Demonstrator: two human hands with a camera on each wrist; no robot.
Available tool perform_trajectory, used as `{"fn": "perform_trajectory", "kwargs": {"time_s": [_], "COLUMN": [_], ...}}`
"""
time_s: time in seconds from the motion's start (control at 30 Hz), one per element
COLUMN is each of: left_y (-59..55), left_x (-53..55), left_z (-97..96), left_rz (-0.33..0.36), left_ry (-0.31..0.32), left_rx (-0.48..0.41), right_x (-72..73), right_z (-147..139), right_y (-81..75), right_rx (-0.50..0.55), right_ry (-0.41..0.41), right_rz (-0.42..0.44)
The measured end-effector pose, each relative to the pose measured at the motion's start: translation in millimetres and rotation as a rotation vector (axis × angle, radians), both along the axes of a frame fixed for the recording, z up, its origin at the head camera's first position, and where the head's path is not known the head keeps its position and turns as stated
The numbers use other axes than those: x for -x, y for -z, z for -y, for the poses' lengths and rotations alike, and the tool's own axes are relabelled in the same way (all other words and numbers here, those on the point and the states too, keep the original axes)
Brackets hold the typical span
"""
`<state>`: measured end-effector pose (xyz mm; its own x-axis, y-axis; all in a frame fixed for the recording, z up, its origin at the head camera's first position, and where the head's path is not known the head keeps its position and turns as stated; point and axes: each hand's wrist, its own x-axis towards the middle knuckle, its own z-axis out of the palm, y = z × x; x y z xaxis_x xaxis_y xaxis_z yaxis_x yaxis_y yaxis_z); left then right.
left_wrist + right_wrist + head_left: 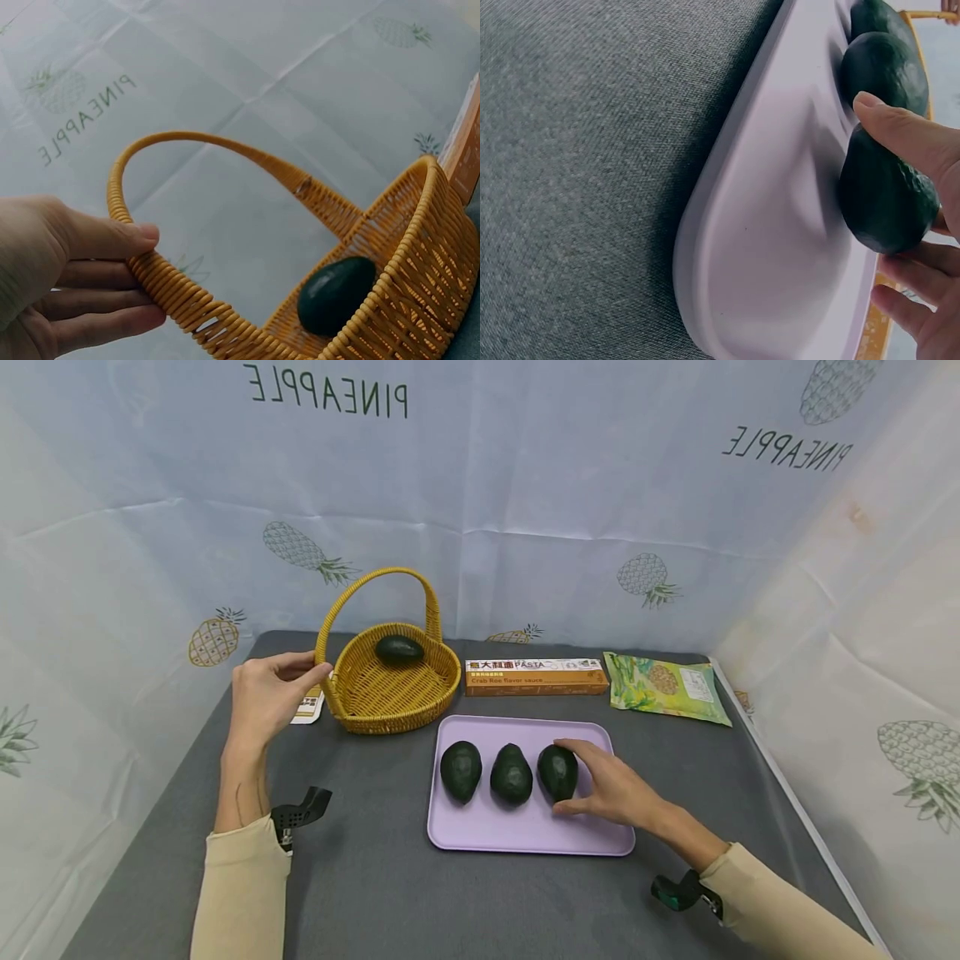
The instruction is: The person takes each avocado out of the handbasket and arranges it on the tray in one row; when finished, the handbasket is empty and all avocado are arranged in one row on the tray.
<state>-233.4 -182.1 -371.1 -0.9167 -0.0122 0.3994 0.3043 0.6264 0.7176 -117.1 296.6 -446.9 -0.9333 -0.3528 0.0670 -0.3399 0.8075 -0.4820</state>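
My left hand (268, 697) pinches the handle (324, 639) of a yellow woven basket (386, 724) between thumb and fingers, at the handle's left side. A single dark green avocado (399, 649) lies inside the basket, towards its back. On a light purple tray (487, 835) three more avocados sit in a row. Around the rightmost avocado (558, 772) my right hand (611, 787) curls, its thumb (900, 131) on the near side and its fingers on the far side. The middle avocado (512, 775) and the left avocado (461, 772) stand untouched beside it.
Behind the tray lies an orange and white pasta box (536, 678), with a green and yellow packet (667, 687) to its right. A small white and yellow card or pack (307, 706) is partly hidden behind the left hand. A pineapple-print curtain (525, 510) encloses the grey table (375, 893).
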Motion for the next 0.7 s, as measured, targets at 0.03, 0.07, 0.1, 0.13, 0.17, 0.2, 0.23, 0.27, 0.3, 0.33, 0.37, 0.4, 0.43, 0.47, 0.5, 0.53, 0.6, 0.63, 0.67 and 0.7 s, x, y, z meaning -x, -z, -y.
{"fn": "perform_trajectory", "kwargs": {"time_s": [0.03,0.07,0.1,0.13,0.17,0.2,0.23,0.27,0.3,0.33,0.37,0.4,0.43,0.47,0.5,0.53,0.6,0.63,0.67,0.7], "left_y": [0.1,0.2,0.3,0.3,0.3,0.3,0.4,0.4,0.3,0.3,0.3,0.3,0.2,0.1,0.1,0.0,-0.1,-0.2,0.0,0.2], "left_x": [0.0,-0.1,-0.2,-0.3,-0.4,-0.4,-0.5,-0.5,-0.4,-0.3,0.0,0.2,0.5,0.7,0.9,0.9,0.7,0.6,0.5,0.4], "left_z": [-0.2,-0.3,-0.5,-0.8,-1.0,-1.3,-1.4,-1.5,-1.6,-1.7,-1.8,-1.9,-1.9,-1.9,-1.9,-1.8,-1.6,-1.5,-1.4,-1.3], "left_rz": [0.0,-0.001,-0.001,0.001,0.004,0.007,0.009,0.01,0.011,0.011,0.009,0.007,0.005,0.003,0.002,0.001,0.003,0.004,0.003,0.003], "left_ry": [-0.001,-0.002,-0.004,-0.006,-0.007,-0.006,-0.006,-0.006,-0.005,-0.003,-0.003,-0.003,-0.003,-0.003,-0.003,-0.003,-0.003,-0.003,-0.003,-0.004], "left_rx": [0.0,0.001,0.003,0.004,0.004,0.003,0.003,0.003,0.003,0.001,0.001,0.001,0.001,0.001,0.002,0.003,0.003,0.003,0.003,0.003], "right_x": [-0.3,-0.4,-0.5,-0.5,-0.4,-0.3,-0.1,0.1,0.2,0.2,0.4,0.4,0.6,0.6,0.5,0.6,0.9,1.0,1.2,1.5], "right_z": [-0.1,-0.2,-0.2,0.0,-0.1,-0.3,-0.4,-0.6,-0.4,-0.2,-0.2,0.0,0.0,0.3,0.5,0.5,0.5,0.6,0.8,0.9], "right_y": [0.1,0.2,0.2,0.0,0.1,0.3,0.7,1.1,1.0,1.2,1.5,1.4,1.7,1.8,1.8,2.0,2.0,1.8,1.5,1.1], "right_rx": [-0.007,-0.012,-0.013,-0.013,-0.013,-0.013,-0.014,-0.014,-0.01,-0.009,-0.006,-0.004,-0.002,0.0,0.002,0.001,0.006,0.01,0.012,0.017], "right_ry": [0.0,-0.002,-0.004,-0.007,-0.011,-0.014,-0.019,-0.023,-0.026,-0.029,-0.031,-0.032,-0.033,-0.034,-0.034,-0.033,-0.034,-0.036,-0.038,-0.039], "right_rz": [-0.004,-0.007,-0.009,-0.009,-0.011,-0.013,-0.016,-0.018,-0.017,-0.018,-0.018,-0.017,-0.017,-0.017,-0.016,-0.016,-0.014,-0.01,-0.006,0.0]}}
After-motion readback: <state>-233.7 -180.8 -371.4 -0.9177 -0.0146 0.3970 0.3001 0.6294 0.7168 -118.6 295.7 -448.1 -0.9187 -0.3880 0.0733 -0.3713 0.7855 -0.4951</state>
